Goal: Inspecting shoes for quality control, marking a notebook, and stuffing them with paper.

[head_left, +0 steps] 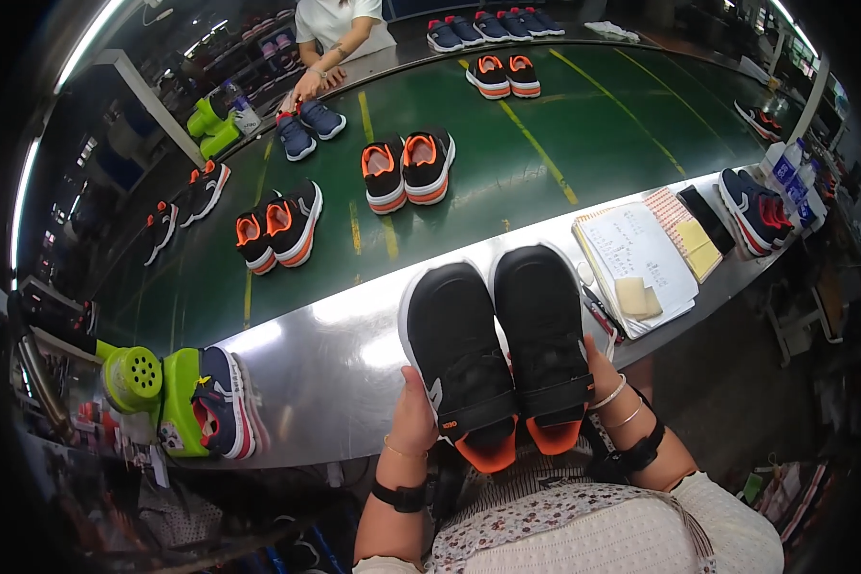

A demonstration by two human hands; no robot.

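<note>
A pair of black sneakers with white soles and orange linings is held up side by side over the metal ledge, toes pointing away from me. My left hand [413, 413] grips the left sneaker [454, 335] by its outer side near the heel. On the other side, my right hand [603, 373] is closed on the right sneaker [540, 320], thumb along its edge. Both hands' fingers are mostly hidden beneath the shoes. Each wrist wears a bracelet and a black strap.
Black-and-orange sneaker pairs [407, 172] stand on the green conveyor belt [488, 191]. Across it, a person's hand [306, 86] touches navy sneakers [306, 129]. A notebook [636, 253], phone [706, 218] and navy-red shoes [754, 212] lie right; a green machine [177, 402] stands left.
</note>
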